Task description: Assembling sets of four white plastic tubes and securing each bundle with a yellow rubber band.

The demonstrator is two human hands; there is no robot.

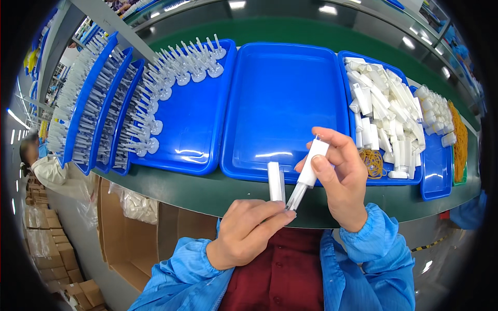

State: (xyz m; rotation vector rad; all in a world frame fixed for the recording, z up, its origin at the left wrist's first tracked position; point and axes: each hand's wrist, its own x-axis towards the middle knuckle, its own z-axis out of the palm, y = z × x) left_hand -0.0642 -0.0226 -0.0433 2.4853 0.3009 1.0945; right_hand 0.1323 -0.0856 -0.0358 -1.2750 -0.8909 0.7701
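1. My right hand (345, 179) pinches a long white piece (314, 155) between thumb and fingers, lower middle of the frame, tilted.
2. My left hand (249, 233) is closed low, at its clear lower end (297, 198), and seems to grip a second white piece (275, 181) just beside it.
3. So this looks like a two-handed handling step, white part against clear part; the next move, I judge, calls for a steady pinch and aligned ends.
4. Ahead, centre, a blue tray (288, 98) sits on the dark green table (197, 189); clear stemmed parts (184, 67) stand upper left, heaped white pieces (389, 109) upper right.
5. Cardboard boxes (41, 228) line the lower left.
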